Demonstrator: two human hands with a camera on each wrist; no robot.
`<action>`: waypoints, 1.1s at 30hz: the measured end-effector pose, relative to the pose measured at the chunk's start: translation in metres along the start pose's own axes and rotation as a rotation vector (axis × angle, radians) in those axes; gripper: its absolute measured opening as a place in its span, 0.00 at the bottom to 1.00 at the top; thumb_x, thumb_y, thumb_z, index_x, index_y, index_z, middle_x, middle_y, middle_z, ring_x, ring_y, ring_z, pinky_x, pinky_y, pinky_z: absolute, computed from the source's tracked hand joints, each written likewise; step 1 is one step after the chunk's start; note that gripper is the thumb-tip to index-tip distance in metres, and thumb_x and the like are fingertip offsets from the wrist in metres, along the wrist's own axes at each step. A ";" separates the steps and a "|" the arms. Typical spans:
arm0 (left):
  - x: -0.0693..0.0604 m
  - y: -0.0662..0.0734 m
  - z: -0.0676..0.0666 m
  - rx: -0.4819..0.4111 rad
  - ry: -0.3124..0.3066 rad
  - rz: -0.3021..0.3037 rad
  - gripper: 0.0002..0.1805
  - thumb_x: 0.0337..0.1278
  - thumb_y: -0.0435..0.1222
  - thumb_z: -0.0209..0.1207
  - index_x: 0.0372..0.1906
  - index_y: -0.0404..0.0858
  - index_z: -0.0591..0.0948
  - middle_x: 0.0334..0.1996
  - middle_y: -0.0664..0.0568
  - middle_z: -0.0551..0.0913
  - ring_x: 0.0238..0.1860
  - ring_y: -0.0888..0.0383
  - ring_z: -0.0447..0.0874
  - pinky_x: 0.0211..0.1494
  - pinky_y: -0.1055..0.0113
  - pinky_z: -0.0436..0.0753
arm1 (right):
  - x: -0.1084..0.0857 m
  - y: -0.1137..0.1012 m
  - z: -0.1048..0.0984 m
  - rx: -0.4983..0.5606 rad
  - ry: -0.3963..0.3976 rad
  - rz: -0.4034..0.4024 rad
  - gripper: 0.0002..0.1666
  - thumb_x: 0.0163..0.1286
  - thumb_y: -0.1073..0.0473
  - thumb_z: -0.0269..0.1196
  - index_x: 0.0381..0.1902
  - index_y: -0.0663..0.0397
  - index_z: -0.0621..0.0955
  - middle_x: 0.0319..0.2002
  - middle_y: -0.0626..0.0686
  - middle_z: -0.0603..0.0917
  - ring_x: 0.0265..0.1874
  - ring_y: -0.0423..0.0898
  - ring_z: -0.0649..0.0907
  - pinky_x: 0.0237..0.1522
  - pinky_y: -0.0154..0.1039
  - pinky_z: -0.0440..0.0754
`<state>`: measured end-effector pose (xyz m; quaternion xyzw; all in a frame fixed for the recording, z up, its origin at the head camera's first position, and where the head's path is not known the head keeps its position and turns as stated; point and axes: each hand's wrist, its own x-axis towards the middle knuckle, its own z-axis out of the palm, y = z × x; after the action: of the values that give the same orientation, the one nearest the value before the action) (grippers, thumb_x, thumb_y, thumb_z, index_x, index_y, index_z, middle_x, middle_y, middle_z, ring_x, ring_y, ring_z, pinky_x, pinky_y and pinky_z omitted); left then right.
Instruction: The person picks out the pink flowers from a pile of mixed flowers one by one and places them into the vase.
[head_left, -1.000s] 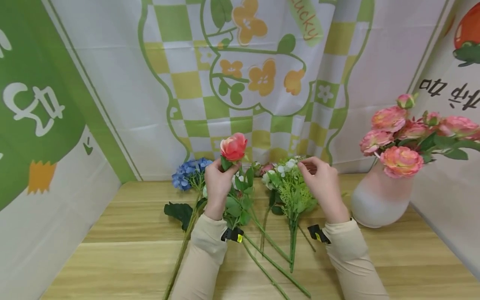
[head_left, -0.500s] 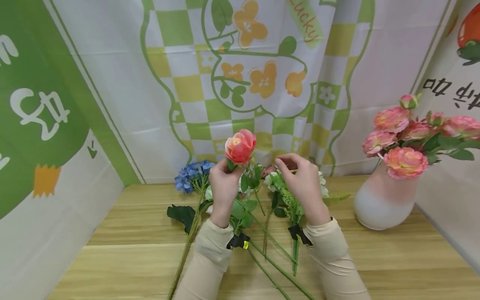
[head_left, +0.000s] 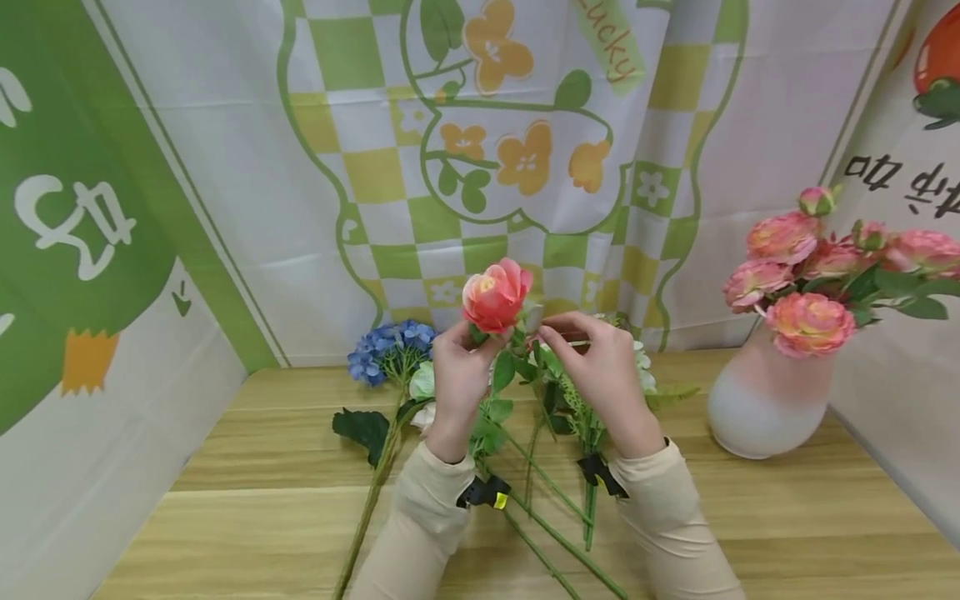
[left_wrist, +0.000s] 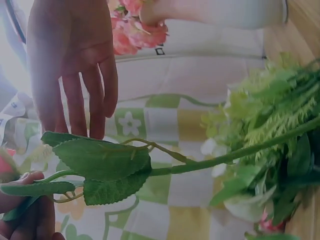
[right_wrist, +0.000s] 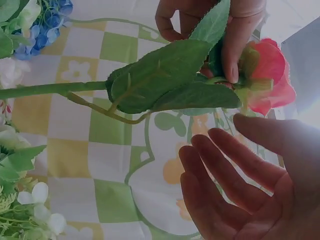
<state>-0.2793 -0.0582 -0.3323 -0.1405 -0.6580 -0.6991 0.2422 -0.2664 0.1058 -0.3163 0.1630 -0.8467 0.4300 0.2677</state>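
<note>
A coral-pink rose (head_left: 497, 293) stands upright above the table, its bloom facing up. My left hand (head_left: 461, 383) pinches its stem just under the bloom, thumb against the green sepals in the right wrist view. Below that grip, serrated green leaves (right_wrist: 160, 75) hang along the stem (right_wrist: 55, 91). Close by on the right is my right hand (head_left: 611, 375); the right wrist view shows its fingers apart and loosely bent, with the thumb tip just by the rose's base. Whether that thumb touches the flower I cannot tell.
On the wooden table (head_left: 247, 517) lie a blue hydrangea (head_left: 390, 350), a white-and-green flower bunch (head_left: 581, 408) and several long stems. A pink-and-white vase (head_left: 768, 404) of pink flowers (head_left: 810, 323) stands at the right. Behind hangs a checkered cloth (head_left: 487, 192).
My left hand has moved right with the rose, whose bloom has come slightly higher. My right hand has moved left from above the white-and-green bunch to beside the rose.
</note>
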 end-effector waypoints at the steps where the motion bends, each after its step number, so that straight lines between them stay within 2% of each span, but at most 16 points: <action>1: 0.000 0.000 0.000 -0.024 0.002 -0.014 0.13 0.51 0.32 0.67 0.44 0.35 0.85 0.38 0.42 0.87 0.25 0.66 0.81 0.35 0.70 0.81 | 0.000 -0.001 0.000 0.001 -0.001 -0.003 0.12 0.66 0.49 0.62 0.42 0.47 0.85 0.38 0.48 0.88 0.37 0.44 0.86 0.37 0.39 0.85; 3: 0.000 0.001 0.000 -0.070 0.009 -0.049 0.14 0.51 0.32 0.66 0.45 0.35 0.85 0.38 0.47 0.87 0.36 0.64 0.83 0.44 0.66 0.82 | 0.000 -0.002 -0.001 0.007 -0.004 -0.009 0.13 0.65 0.49 0.63 0.42 0.48 0.85 0.38 0.48 0.88 0.37 0.44 0.86 0.37 0.39 0.85; 9: 0.002 0.002 -0.001 -0.141 0.033 -0.157 0.13 0.53 0.33 0.66 0.44 0.34 0.84 0.31 0.59 0.85 0.33 0.60 0.79 0.43 0.62 0.78 | 0.000 -0.003 -0.002 0.007 -0.030 -0.020 0.13 0.64 0.49 0.64 0.41 0.49 0.86 0.37 0.48 0.88 0.36 0.42 0.86 0.37 0.38 0.85; 13: 0.003 0.000 -0.002 -0.207 0.020 -0.208 0.11 0.54 0.34 0.65 0.43 0.36 0.83 0.32 0.59 0.86 0.41 0.59 0.79 0.48 0.61 0.75 | -0.001 -0.003 0.000 0.017 -0.079 -0.018 0.12 0.64 0.49 0.64 0.40 0.47 0.86 0.36 0.47 0.88 0.34 0.40 0.86 0.36 0.36 0.85; 17: 0.002 0.000 -0.001 -0.282 0.010 -0.229 0.10 0.56 0.33 0.64 0.43 0.38 0.83 0.32 0.59 0.87 0.48 0.57 0.79 0.48 0.62 0.72 | -0.002 -0.005 0.003 0.027 -0.120 -0.027 0.11 0.63 0.50 0.65 0.39 0.47 0.86 0.36 0.47 0.88 0.33 0.41 0.86 0.36 0.37 0.84; 21: 0.002 0.000 0.001 -0.339 0.021 -0.242 0.10 0.55 0.32 0.64 0.43 0.38 0.83 0.31 0.58 0.88 0.48 0.57 0.80 0.47 0.64 0.72 | -0.002 -0.004 0.005 0.031 -0.140 -0.024 0.10 0.61 0.50 0.67 0.38 0.47 0.86 0.36 0.47 0.88 0.32 0.41 0.86 0.35 0.37 0.84; 29: 0.000 -0.003 0.006 -0.438 0.063 -0.257 0.12 0.54 0.31 0.64 0.46 0.35 0.83 0.31 0.56 0.88 0.49 0.55 0.81 0.50 0.65 0.74 | -0.002 -0.002 0.004 -0.023 -0.129 -0.022 0.08 0.62 0.52 0.67 0.38 0.46 0.87 0.35 0.46 0.88 0.32 0.41 0.85 0.34 0.40 0.83; 33: -0.001 -0.003 0.008 -0.471 0.078 -0.256 0.13 0.54 0.31 0.64 0.46 0.35 0.83 0.32 0.55 0.88 0.52 0.54 0.79 0.56 0.62 0.75 | -0.001 -0.002 0.005 -0.042 -0.118 -0.012 0.08 0.62 0.52 0.67 0.37 0.45 0.87 0.34 0.45 0.88 0.32 0.41 0.85 0.34 0.39 0.83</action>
<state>-0.2811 -0.0502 -0.3348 -0.0815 -0.4797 -0.8627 0.1376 -0.2660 0.1012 -0.3183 0.1876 -0.8689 0.4002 0.2231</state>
